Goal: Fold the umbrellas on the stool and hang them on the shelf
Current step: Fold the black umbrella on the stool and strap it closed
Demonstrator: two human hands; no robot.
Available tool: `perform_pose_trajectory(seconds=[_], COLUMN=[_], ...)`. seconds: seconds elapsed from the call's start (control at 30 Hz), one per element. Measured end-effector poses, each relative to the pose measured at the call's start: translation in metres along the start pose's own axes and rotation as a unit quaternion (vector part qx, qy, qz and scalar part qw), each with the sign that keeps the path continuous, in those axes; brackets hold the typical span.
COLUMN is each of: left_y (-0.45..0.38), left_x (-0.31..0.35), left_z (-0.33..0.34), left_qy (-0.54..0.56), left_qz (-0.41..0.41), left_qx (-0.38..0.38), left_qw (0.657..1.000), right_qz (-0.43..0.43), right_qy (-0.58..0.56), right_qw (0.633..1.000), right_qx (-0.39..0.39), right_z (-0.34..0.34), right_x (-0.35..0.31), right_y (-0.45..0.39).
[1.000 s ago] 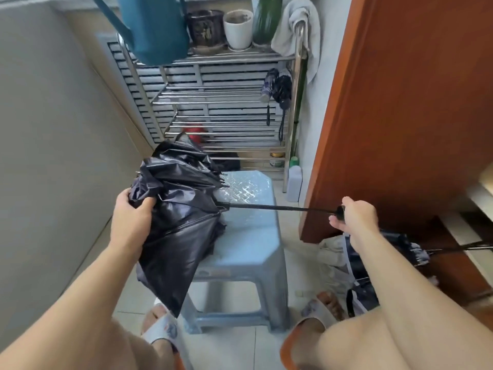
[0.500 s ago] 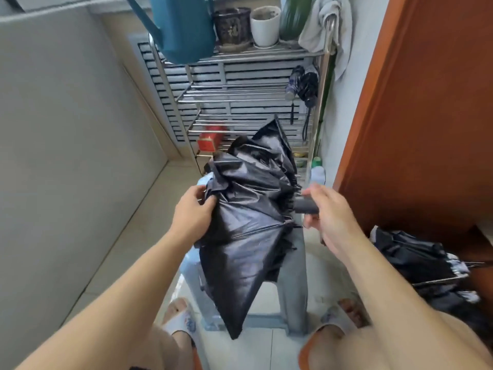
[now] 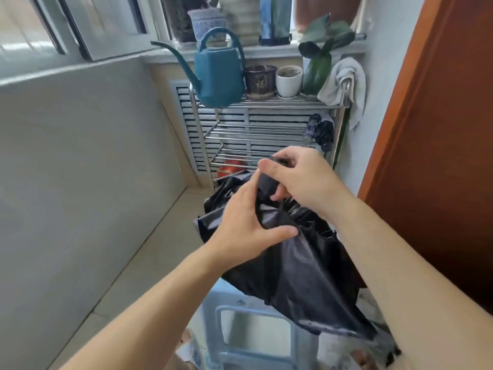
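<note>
Both hands up w/ black umbrella [image 3: 298, 265] over stool [image 3: 256, 332]: right hand [image 3: 301, 180] grips handle, left hand [image 3: 245, 228] pinches strap. Floor clear left; door [image 3: 437, 145] tight right. Stool mostly hidden.

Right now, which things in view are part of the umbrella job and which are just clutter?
Job:
black umbrella, held by left hand and right hand
stool below it
shelf, the hanging spot
folded umbrella, already hanging at the shelf's right post

Lying about:
watering can
dark pot
white pot
plant
cloth
red thing low in the shelf
</note>
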State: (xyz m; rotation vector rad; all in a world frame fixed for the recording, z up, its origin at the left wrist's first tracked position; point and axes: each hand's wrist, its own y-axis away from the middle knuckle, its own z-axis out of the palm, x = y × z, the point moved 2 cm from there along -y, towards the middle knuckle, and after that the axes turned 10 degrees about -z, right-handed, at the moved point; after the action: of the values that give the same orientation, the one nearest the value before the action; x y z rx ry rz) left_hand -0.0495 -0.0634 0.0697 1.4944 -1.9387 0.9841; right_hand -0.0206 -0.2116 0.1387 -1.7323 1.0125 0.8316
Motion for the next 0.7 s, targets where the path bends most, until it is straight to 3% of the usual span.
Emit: perform_pose_trajectory(seconds=[0.13,0.23,0.33,0.43,0.6,0.7], left_y=[0.0,0.003,0.004,0.004,-0.002,-0.006], left_x=[-0.012,-0.022,-0.026,-0.023,-0.011,-0.014], left_z=[-0.013,-0.016,-0.009,0.005,0.025,0.037], left_qy=[0.088,0.095,0.121,0.202,0.213,0.216], left_qz=[-0.074,-0.118,-0.145,-0.143,-0.121,-0.12], left_qx=[0.053,0.016,-0.005,-0.005,0.055,0.071], left_qw=[0.992,0.988,0.982,0.969,0.968,0.966], right_qz=[-0.007,0.007,-0.022,-0.034,-0.06,-0.115], right_qy=[0.08,0.032,0.081,0.142,0.232,0.227], right_qw=[0.994,0.999,0.995,0.982,0.958,0.964], right_qx=[-0.071,-0.035,-0.05,-0.118,-0.157,-0.082], right_z=[0.008,0.004,0.008,0.013,0.009,0.002], right_x=[-0.015,-0.011,-0.013,-0.014,-0.013,-0.031], right_y=[-0.017,-0.024,-0.024,-0.016,-0.013,-0.018])
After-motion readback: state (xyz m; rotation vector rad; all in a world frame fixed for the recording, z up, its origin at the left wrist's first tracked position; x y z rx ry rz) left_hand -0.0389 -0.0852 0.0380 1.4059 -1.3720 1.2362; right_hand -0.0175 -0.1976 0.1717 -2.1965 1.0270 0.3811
